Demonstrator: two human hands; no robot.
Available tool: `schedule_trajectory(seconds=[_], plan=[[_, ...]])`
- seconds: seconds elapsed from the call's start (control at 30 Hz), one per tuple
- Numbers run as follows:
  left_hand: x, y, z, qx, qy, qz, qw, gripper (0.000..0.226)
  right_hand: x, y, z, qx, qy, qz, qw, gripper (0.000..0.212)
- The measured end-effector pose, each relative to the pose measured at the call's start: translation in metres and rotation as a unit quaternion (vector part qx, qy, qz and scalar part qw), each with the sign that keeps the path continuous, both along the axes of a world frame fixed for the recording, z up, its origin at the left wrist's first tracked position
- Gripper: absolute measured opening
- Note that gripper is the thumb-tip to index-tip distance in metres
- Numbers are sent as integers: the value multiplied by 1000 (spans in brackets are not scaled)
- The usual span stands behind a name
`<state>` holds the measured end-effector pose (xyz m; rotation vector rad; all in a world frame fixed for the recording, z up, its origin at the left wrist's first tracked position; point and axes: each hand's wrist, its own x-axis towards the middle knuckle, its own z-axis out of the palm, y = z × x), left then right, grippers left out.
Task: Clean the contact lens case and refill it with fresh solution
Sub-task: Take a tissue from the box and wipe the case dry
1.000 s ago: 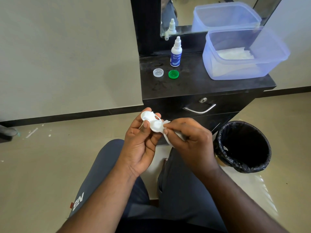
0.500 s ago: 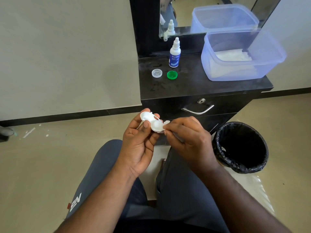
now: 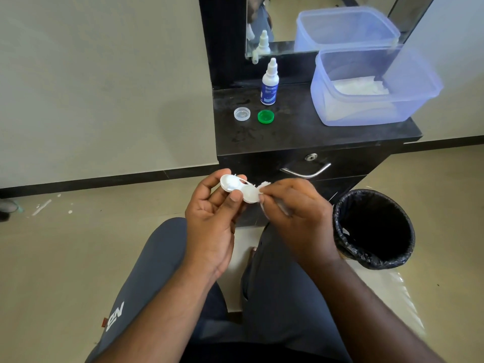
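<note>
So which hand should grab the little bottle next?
Probably the right hand: the bottle stands up front on the counter, and this hand only pinches a tissue. The left hand holds the lens case.

Both forearms reach forward over the lap, hands close together. The left hand [image 3: 209, 213] lies palm up, fingers curled, its thumb pressing the contact lens case [image 3: 239, 188] against the fingertips. The right hand [image 3: 296, 205], knuckles up, pinches a tissue [image 3: 263, 186] right beside that grip.
</note>
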<state>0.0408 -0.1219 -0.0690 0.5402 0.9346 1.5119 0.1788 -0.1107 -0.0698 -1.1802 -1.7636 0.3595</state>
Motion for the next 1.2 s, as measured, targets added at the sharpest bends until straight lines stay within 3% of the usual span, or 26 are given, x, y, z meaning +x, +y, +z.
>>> schedule_trajectory(seconds=[0.1, 0.13, 0.2, 0.27, 0.3, 0.37, 0.53, 0.77, 0.87, 0.97, 1.03, 1.1, 1.2], plan=[[5, -2, 0, 12, 20, 14, 1000, 36, 0, -3, 3, -137, 121, -28, 983, 10], [7, -2, 0, 18, 29, 22, 999, 36, -3, -6, 5, -217, 202, -30, 954, 9], [10, -3, -1, 32, 47, 40, 998, 36, -7, -9, 6, -370, 397, -13, 840, 8], [12, -4, -1, 42, 72, 48, 995, 36, -8, -8, 7, -449, 508, -20, 735, 10], [13, -5, -1, 46, 90, 47, 994, 36, -8, -7, 8, -462, 533, -32, 708, 11], [15, -7, -2, 50, 129, 41, 990, 36, -10, -5, 9, -460, 557, -52, 689, 12], [16, -10, -8, 47, 171, 43, 983, 38, -15, -2, 9, -456, 553, -71, 694, 14], [18, -14, -8, 57, 196, 69, 977, 35, -21, -8, 13, -477, 578, -46, 660, 8], [19, -13, -7, 41, 197, 65, 977, 36, -21, -7, 13, -470, 581, -40, 664, 10], [14, -13, -6, 7, 156, 35, 987, 25, -16, 1, 14, -448, 569, -66, 686, 4], [4, -9, -1, -24, 119, 6, 993, 5, -7, 9, 16, -435, 537, -74, 719, 14], [-9, -1, 7, -79, 110, -40, 990, 9, 2, 15, 16, -433, 476, -58, 764, 24], [-26, 14, 18, -143, 174, -162, 961, 14, 10, 17, 19, -433, 398, -22, 809, 23]])
